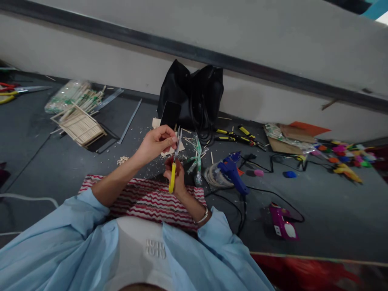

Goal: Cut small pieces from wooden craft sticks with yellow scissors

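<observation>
My right hand (175, 178) is closed round yellow-handled snips (173, 171), whose metal blades point up and away from me. My left hand (157, 142) is pinched just beside the blade tips, holding something thin that I cannot make out. Both hands hover above a red-and-white striped cloth (145, 200) on my lap. A packet of wooden sticks in clear green-printed wrap (197, 159) lies on the floor just right of the hands.
A black bag (190, 95) leans on the wall ahead. A blue glue gun (232, 171) with black cable lies right, beside yellow-handled pliers (239, 137), a magenta gadget (281, 221) and coloured bits (345, 155). A stick-built frame (79, 126) and stick packets (72, 95) lie left.
</observation>
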A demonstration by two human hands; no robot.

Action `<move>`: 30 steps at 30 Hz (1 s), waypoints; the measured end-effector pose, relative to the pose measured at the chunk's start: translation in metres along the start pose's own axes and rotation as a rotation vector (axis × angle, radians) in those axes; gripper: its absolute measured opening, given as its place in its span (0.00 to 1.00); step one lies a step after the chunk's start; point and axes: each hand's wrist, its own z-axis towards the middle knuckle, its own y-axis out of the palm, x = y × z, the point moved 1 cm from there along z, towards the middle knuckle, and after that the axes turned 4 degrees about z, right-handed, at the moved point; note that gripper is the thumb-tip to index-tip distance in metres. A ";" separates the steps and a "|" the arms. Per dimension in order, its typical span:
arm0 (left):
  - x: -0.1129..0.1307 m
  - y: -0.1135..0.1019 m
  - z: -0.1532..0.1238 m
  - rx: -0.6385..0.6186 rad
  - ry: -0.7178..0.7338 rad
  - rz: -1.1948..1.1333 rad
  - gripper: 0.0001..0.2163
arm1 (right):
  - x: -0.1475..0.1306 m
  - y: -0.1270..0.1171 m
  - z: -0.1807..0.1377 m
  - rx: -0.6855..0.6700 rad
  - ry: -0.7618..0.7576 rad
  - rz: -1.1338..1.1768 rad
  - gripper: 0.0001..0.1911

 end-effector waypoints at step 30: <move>0.003 0.002 -0.004 -0.023 -0.045 -0.017 0.08 | -0.017 0.007 -0.008 0.002 0.000 0.005 0.13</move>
